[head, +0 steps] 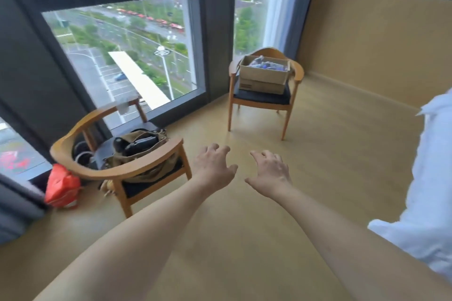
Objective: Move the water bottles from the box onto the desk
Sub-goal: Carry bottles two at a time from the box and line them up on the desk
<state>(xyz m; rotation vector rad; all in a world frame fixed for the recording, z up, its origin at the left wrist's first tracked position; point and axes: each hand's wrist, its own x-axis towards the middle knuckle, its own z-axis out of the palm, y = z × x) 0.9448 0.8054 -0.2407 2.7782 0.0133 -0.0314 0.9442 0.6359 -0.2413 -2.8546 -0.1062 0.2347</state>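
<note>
With both hands empty, fingers loosely spread: left hand (215,166), right hand (270,168). Box (264,73) of bottles way off, far ahead and slightly right on the far chair (263,98). Right hand marginally nearer.

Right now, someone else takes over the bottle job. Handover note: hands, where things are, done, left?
Left hand: empty, fingers loosely spread, held out over the floor.
Right hand: the same, empty.
Cardboard box: on the seat of the far wooden chair by the window, open on top, with plastic-wrapped items showing inside; they look like the bottles, but it is too blurred to be sure.
Desk: not in view.
Done: nothing that shows; neither hand has reached the box.
Left: walk to the chair, take the bottles out, carry them to the desk.
</note>
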